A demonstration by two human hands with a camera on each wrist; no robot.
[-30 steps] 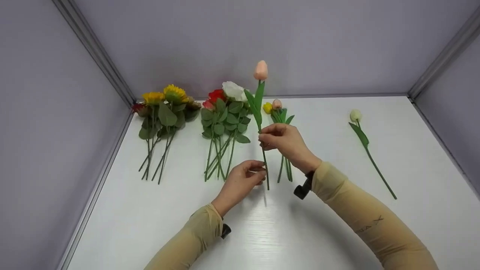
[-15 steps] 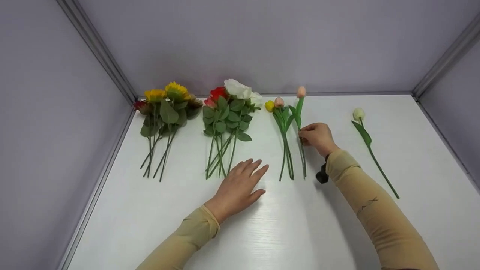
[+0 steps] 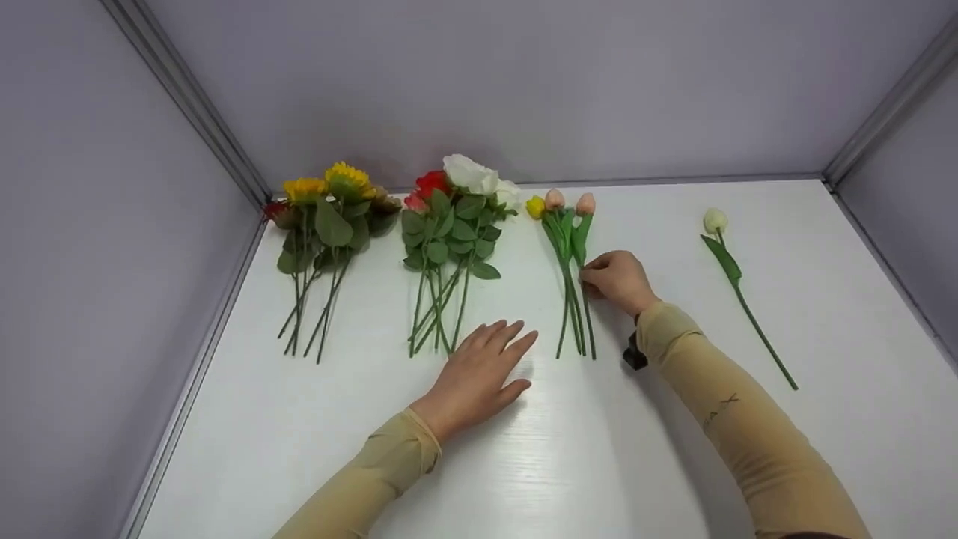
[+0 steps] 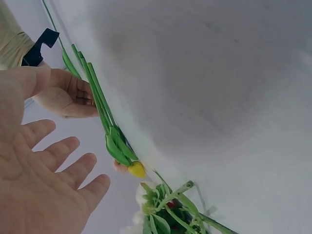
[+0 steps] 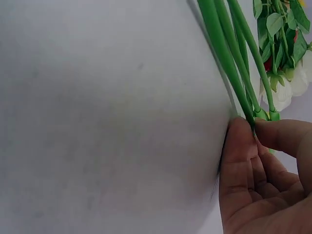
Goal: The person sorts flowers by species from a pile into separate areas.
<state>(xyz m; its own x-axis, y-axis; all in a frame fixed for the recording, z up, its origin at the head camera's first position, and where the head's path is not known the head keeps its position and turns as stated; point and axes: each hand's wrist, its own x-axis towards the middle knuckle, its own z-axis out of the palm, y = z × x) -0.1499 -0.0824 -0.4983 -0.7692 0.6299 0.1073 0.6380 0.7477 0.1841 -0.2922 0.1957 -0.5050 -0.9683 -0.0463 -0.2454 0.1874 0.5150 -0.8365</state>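
Observation:
My right hand (image 3: 617,282) pinches the stem of a pink tulip (image 3: 586,203) between thumb and forefinger, just below its leaf. In the right wrist view, the green stem (image 5: 226,58) runs down into those fingertips. The tulip lies along the right side of a small tulip bunch that has a yellow tulip (image 3: 535,207) and another pink tulip (image 3: 554,199). My left hand (image 3: 479,378) is spread flat over the table, fingers straight, holding nothing. It is just below the rose stems and left of the tulip stems.
Roses in red and white (image 3: 470,174) lie in a leafy group left of the tulips. Farther left are sunflowers (image 3: 349,182) with darker blooms. A single white tulip (image 3: 715,221) lies at the right. Grey walls (image 3: 524,90) enclose the white table (image 3: 516,479).
The right hand has brought the pink tulip from upright above the table down and across to the bunch. The left hand has let go of its stem and spread out.

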